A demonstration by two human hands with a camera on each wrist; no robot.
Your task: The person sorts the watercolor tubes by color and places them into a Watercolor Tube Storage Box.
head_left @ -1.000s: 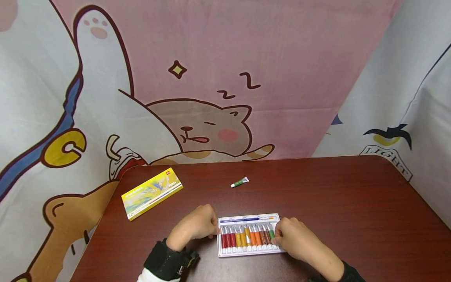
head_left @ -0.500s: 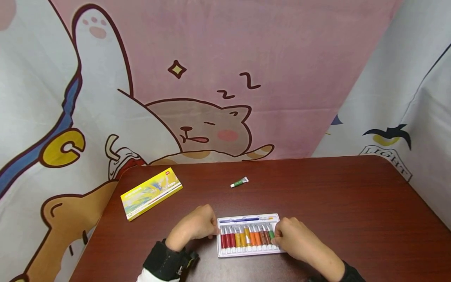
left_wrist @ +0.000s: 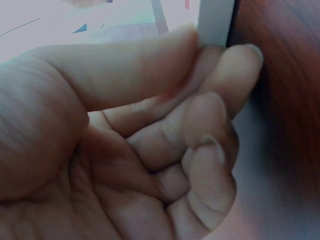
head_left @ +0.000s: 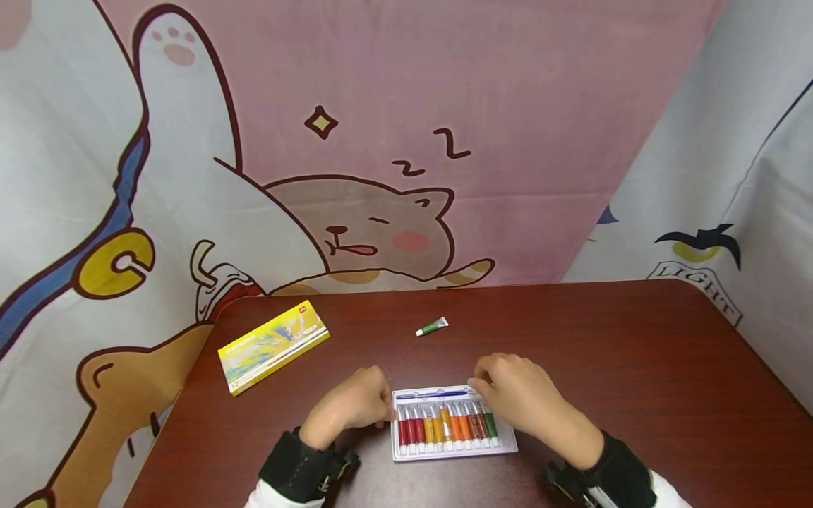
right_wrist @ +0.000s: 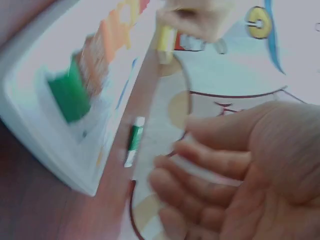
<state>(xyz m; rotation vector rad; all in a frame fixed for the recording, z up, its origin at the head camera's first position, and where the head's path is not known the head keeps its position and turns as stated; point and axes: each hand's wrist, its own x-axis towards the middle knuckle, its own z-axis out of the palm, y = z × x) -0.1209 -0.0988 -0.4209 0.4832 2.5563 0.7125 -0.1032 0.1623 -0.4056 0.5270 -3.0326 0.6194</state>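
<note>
A white tray (head_left: pixel 510 443) holds a row of paint tubes (head_left: pixel 438 429) in red, yellow, orange, brown and green, with a blue paintbrush (head_left: pixel 427 395) along its far side. My left hand (head_left: pixel 356 401) pinches the tray's left edge between thumb and index finger; the other fingers curl below, as the left wrist view shows. Over the tray's far right corner is my right hand (head_left: pixel 524 391), hiding the brush's right end. In the right wrist view that hand (right_wrist: pixel 225 170) is apart from the tray, its fingers loosely bent and nothing between them.
A single green paint tube (head_left: pixel 432 327) lies on the brown table (head_left: pixel 610 353) beyond the tray. At the far left rests a yellow paint box (head_left: pixel 274 348). A cartoon-printed cloth (head_left: pixel 508 141) hangs behind the table's back edge.
My right hand has left the tray's right edge and moved up and slightly left, uncovering the green tube at that end. The left hand stays at the left edge.
</note>
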